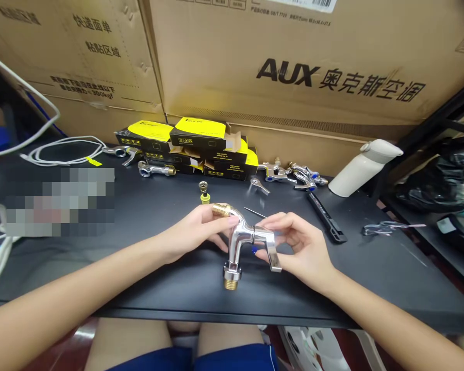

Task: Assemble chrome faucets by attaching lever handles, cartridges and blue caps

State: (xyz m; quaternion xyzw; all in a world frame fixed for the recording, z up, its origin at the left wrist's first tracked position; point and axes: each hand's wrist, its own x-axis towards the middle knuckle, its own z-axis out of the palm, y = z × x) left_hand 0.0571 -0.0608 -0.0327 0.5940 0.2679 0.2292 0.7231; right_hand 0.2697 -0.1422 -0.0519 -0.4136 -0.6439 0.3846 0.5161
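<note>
Head view: hands (195,226) (307,247) grasp curved glossy tap (237,238), threaded brass end (230,284); blue piece (254,250) unclear

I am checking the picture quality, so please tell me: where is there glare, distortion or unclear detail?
Head view: bright glints on the curved chrome faucet with brass threaded ends; head view: the white cylindrical bottle leans rightward, perhaps from wide-angle distortion; head view: a pixelated patch covers part of the left side, and small print on the yellow-and-black cardboard boxes looks soft.

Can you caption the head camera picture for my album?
Left hand grips a shiny faucet, right hand at its handle.
</note>
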